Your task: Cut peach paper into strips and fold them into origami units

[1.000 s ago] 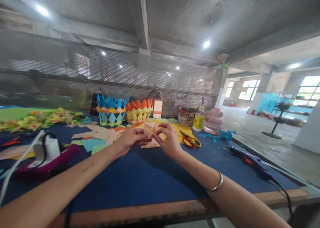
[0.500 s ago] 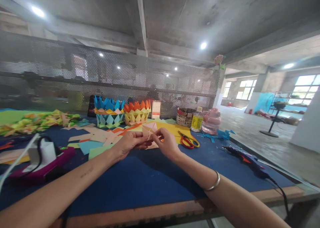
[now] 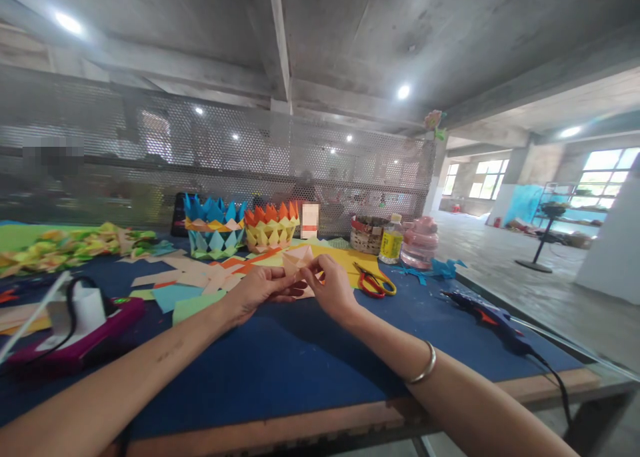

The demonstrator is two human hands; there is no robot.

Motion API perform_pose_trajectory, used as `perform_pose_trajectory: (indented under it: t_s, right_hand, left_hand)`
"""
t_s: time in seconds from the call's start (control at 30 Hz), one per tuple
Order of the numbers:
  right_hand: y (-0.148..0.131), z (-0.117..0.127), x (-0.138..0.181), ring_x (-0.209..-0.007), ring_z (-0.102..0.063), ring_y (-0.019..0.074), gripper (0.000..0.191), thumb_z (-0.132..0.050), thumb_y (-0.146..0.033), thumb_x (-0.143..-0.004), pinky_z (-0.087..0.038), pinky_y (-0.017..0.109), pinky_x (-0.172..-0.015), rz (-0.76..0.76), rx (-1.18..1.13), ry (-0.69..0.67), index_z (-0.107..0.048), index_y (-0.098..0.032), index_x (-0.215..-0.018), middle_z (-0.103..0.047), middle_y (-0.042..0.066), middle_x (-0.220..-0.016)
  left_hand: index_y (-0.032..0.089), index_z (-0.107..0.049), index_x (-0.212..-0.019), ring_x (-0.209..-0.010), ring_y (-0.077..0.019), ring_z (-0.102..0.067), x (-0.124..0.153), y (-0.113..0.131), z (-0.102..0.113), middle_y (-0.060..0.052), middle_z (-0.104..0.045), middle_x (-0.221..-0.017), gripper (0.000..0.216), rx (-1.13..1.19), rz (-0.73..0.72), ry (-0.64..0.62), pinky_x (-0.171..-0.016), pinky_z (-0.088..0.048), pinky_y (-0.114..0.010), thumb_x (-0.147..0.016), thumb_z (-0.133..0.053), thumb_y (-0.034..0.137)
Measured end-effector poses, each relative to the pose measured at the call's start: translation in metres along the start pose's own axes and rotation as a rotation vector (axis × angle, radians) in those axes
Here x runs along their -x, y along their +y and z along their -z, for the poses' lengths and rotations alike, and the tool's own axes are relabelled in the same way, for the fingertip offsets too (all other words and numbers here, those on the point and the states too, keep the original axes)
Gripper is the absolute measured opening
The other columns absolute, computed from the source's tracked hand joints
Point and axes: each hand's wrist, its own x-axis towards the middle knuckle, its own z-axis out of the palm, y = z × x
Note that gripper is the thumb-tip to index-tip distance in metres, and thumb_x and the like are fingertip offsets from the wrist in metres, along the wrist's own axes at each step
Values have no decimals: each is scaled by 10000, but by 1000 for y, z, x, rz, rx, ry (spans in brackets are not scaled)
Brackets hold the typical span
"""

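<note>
A small folded piece of peach paper [image 3: 297, 260] is held up just above the blue table mat [image 3: 300, 357] between both hands. My left hand [image 3: 260, 289] pinches its lower left side with closed fingers. My right hand [image 3: 331, 286] pinches its right side, fingers curled around the edge. A metal bangle [image 3: 424, 370] sits on my right wrist. Loose peach, orange and green paper sheets [image 3: 195, 280] lie on the mat just left of my hands.
Two folded paper baskets, blue [image 3: 213, 227] and orange-yellow [image 3: 271, 226], stand at the back by a mesh screen. Red-yellow scissors [image 3: 373, 281], a bottle [image 3: 391, 239] and a pink jar [image 3: 419, 243] lie to the right. A blue glue gun [image 3: 487, 317] rests near the right edge, a purple device [image 3: 75, 333] at left.
Both hands stay pinched on the peach paper and have worked its fold slightly. The view has drifted a little, shifting everything leftward in the picture.
</note>
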Motion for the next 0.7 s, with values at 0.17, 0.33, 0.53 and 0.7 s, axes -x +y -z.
perform_pose_trajectory:
  t_s: [0.17, 0.33, 0.53, 0.7]
  right_hand:
    - [-2, 1, 1, -692, -529, 128, 110, -505, -249, -809, -395, 237, -600, 4, 31, 7, -491, -191, -717, -564, 10, -746]
    - [-3, 1, 1, -695, -534, 132, 120, -506, -253, -814, -394, 242, -602, 9, 31, 1, -485, -197, -711, -565, 10, -748]
    - [-5, 2, 2, -693, -534, 128, 126, -506, -264, -817, -392, 240, -607, 8, 24, 6, -489, -197, -711, -567, 7, -747]
    - [-6, 1, 2, -686, -526, 128, 133, -520, -254, -804, -384, 241, -604, -8, 45, 8, -479, -195, -692, -560, 3, -740]
  left_hand:
    - [133, -674, -945, -940, -245, -641, 0, 0, -2, -122, -704, -972, 409, 16, 11, -25, -805, -503, -317, -666, -687, 431]
    - [121, -681, -912, -932, -252, -643, 2, 3, -4, -132, -706, -956, 412, 21, 15, 5, -795, -504, -321, -639, -707, 429]
    - [126, -684, -916, -923, -256, -647, 2, 3, -3, -136, -711, -933, 420, 39, 42, 27, -800, -493, -331, -623, -717, 426]
    - [136, -699, -856, -919, -250, -648, 1, 3, -4, -128, -715, -919, 372, 84, 66, 19, -814, -488, -328, -605, -736, 408]
